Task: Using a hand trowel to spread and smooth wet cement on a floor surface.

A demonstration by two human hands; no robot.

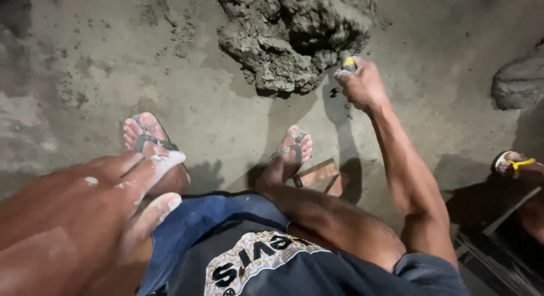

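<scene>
Right hand at the mortar heap

The right hand [362, 83] grips a yellow-tipped tool handle [349, 63], touching the grey mortar pile [289, 35]; the left hand [85, 205] hangs open, well apart.

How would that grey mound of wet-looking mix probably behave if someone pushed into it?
The grey mound looks clumpy and damp, so it would probably crumble and slump rather than slide whole. It likely feels heavy and sticks: pale residue coats the left hand.

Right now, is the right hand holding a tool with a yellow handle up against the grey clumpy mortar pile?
Yes, the right hand grips a yellow-handled tool at the edge of the grey clumpy mortar pile.
</scene>
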